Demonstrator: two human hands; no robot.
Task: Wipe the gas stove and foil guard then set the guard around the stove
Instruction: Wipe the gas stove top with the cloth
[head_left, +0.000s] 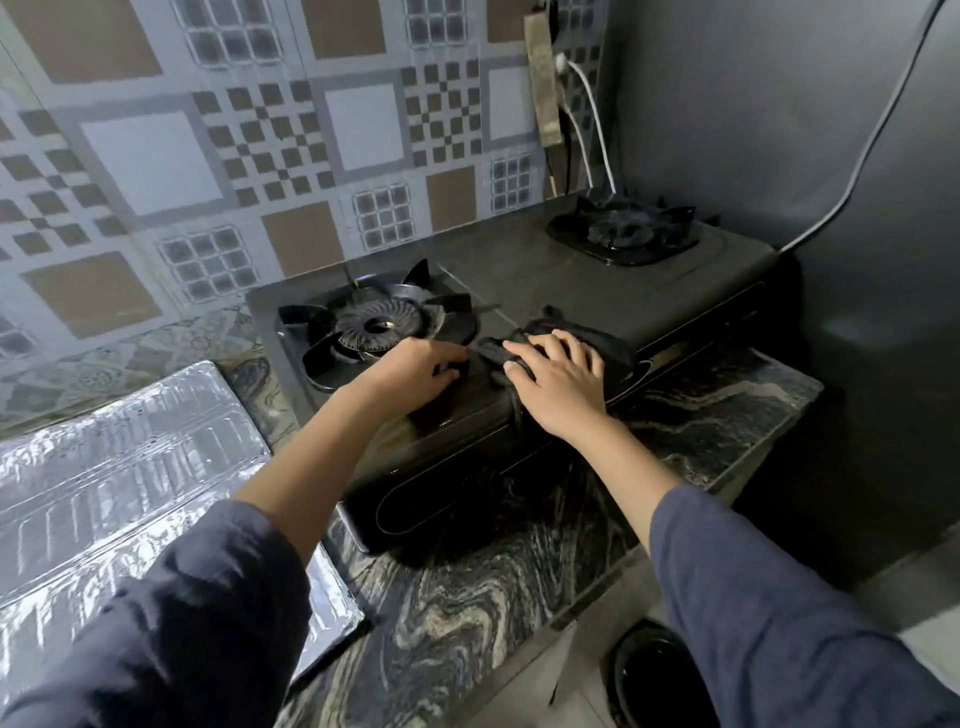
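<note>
The right hand (558, 382) presses flat and wide on the cloth (496, 353) on the stove (597, 280). The foil guard (130, 467) lies well left of the left hand (415, 371), whose grip is unclear.

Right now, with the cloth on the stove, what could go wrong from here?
1. The cloth under the right hand lies close to the left burner's raised prongs; a sweep that way might snag it.
2. The foil guard lies flat on the counter, partly under the left sleeve; pulling the arm back could drag or crease it.
3. White cables hang just behind the right burner; wiping there may tug them.
</note>
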